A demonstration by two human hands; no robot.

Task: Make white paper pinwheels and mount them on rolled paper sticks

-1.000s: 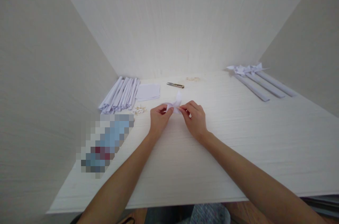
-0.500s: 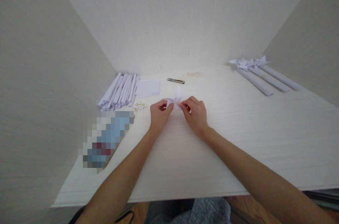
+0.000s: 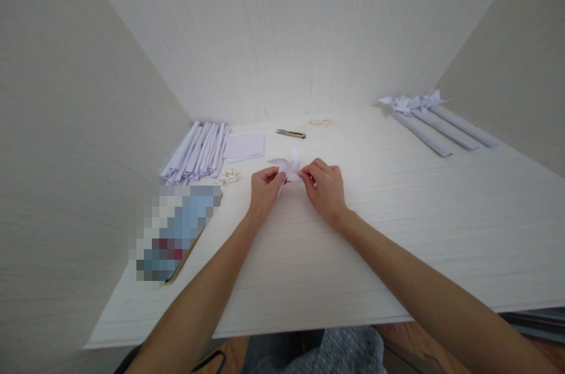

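Note:
Near the middle of the table, a white paper pinwheel with curled blades is held between my two hands. My left hand pinches it around its centre, thumb on top. With thumb and forefinger, my right hand grips the tip of a blade on the right side. The other fingers of the right hand are curled in. What lies under the left fingers is hidden. Beyond the hands lies a pair of thread snips, and a stack of square white paper sheets is to their left.
Several rolled paper sticks are heaped at the left. Small pale bits lie beside them, and more scraps near the back wall. At far right rest paper pinwheels on sticks. A blurred-out flat object lies front left.
The pinwheel has turned slightly in my fingers, and its left blade now stands out more beyond my left hand. Both hands stay in nearly the same place. The camera view shifted a little.

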